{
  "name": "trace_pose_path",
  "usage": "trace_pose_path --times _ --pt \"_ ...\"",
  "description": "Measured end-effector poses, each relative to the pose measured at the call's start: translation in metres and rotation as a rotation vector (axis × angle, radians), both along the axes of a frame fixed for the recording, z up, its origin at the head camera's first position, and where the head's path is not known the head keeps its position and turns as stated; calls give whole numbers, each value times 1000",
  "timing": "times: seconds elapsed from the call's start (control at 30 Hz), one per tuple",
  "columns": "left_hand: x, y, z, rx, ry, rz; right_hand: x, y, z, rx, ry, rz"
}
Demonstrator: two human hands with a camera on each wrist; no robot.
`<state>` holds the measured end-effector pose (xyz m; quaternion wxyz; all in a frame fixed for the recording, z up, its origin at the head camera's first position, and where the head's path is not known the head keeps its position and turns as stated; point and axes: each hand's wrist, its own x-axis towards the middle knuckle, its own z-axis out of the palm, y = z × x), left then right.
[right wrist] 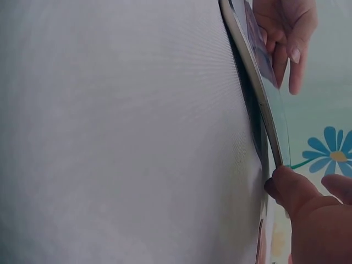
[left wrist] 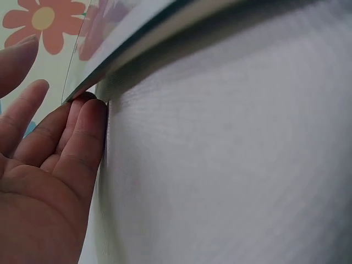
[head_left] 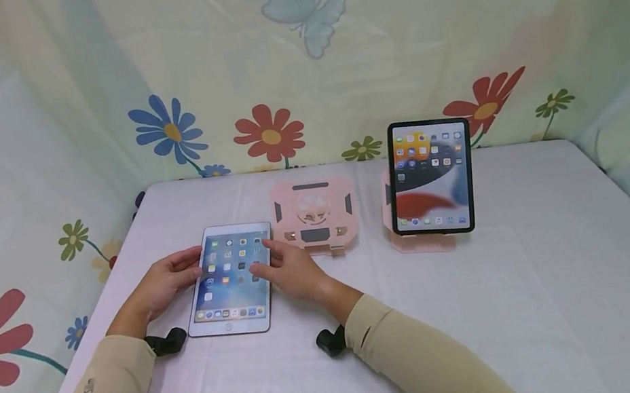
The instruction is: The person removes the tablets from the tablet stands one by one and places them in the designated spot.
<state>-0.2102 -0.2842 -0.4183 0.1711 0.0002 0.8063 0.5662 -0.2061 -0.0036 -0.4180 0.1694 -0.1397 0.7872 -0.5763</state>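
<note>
A white tablet point(head_left: 228, 279) with a lit screen of app icons is between my two hands. My left hand point(head_left: 169, 281) is at its left edge. In the left wrist view the fingertips point(left wrist: 88, 115) meet the tablet's edge from below, while the thumb point(left wrist: 16, 63) stands off from it. My right hand point(head_left: 297, 271) holds the right edge, thumb reaching over the screen. A finger point(right wrist: 297, 187) presses that edge in the right wrist view. There, a dark gap shows between the tablet's near edge and the white cloth.
A pink stand point(head_left: 338, 189) with grey pads lies just beyond the tablet. To the right, a second, black-rimmed tablet point(head_left: 431, 178) leans upright on another pink stand point(head_left: 422, 245). A flowered curtain point(head_left: 194, 57) hangs behind and at both sides of the table point(head_left: 553, 296).
</note>
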Motion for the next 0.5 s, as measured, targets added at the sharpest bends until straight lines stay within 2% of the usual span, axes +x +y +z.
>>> trace_pose_path --times 0.2,0.5 --pt "0 -1 -3 5 13 -17 1 0 -1 32 17 14" --pt "-2 -1 -4 3 24 -20 0 1 -1 22 19 27"
